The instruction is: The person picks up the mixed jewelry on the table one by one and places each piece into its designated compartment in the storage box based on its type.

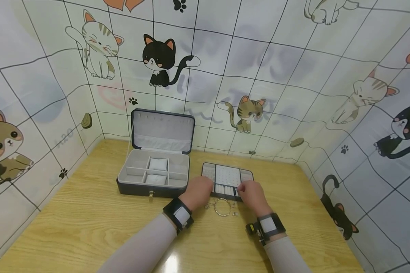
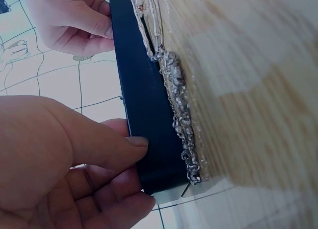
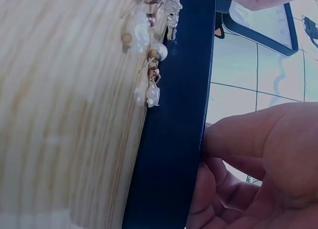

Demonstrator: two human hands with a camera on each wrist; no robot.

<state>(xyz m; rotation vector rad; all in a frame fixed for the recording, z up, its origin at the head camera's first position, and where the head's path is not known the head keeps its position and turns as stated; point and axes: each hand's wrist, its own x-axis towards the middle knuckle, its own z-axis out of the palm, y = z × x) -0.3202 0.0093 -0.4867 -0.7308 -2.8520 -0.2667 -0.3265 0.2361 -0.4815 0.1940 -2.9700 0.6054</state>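
A shallow dark-rimmed jewelry tray (image 1: 228,175) with pale padded compartments and ring rolls lies on the table. My left hand (image 1: 199,191) grips its left front corner; in the left wrist view, the thumb (image 2: 131,148) presses on the dark outer wall. At the tray's right front, my right hand (image 1: 254,195) has thumb and fingers together over the ring rolls. Whatever lies between those fingertips is hidden by the rim in the right wrist view. Just in front of the tray lie a round bangle (image 1: 222,207) and pearl drop earrings (image 3: 154,75).
To the left stands an open dark jewelry box (image 1: 136,188), its lid (image 1: 163,131) raised and small cushions in its compartments. The wooden table (image 1: 99,212) meets a cat-print cloth wall (image 1: 205,87) behind and at the sides.
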